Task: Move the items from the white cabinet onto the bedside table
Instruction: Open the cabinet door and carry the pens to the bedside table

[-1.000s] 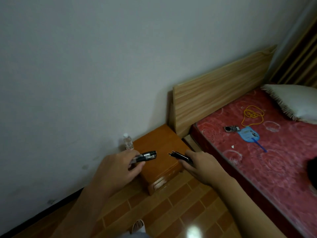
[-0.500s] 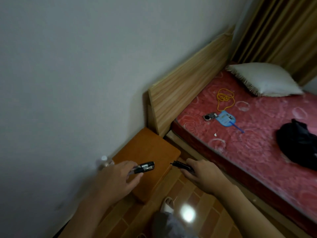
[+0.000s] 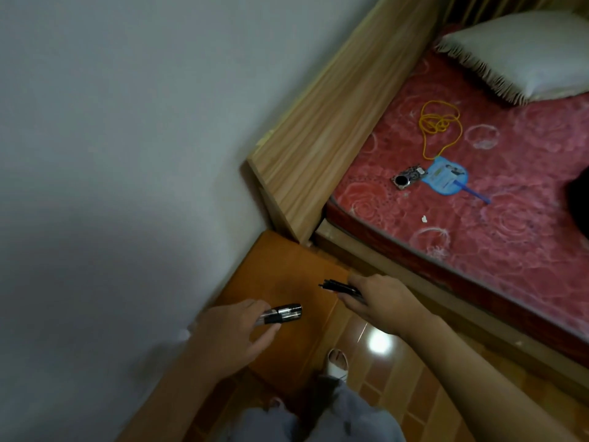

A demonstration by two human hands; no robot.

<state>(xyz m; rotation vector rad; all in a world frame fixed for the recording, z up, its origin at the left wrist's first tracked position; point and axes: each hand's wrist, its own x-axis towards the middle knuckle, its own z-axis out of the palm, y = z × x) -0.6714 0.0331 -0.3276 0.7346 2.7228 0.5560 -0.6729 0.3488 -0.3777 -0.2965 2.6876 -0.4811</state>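
1. Since a second ago the view has tipped down and closed in: the bedside table (image 3: 287, 282) now sits directly under both hands, where before they were short of its front edge. My read: carry is done, set-down is next.
2. Left hand (image 3: 236, 333): fingers and thumb curled round a dark marker (image 3: 282, 313), held above the table's front half.
3. Right hand (image 3: 379, 301): pinching a thin bundle of black sticks (image 3: 339, 287), tips poking over the table's right edge. Probably pens, too blurred to be sure.
4. Neither item is on the table yet. White cabinet not in view.
5. Edges: wall runs along the table's left side, headboard (image 3: 334, 129) butts its far corner, bed frame just beside its right edge.
6. Room: middle and far part of the top show bare wood. Approach is from the front only. Round items may roll, so lay them away from the front edge.
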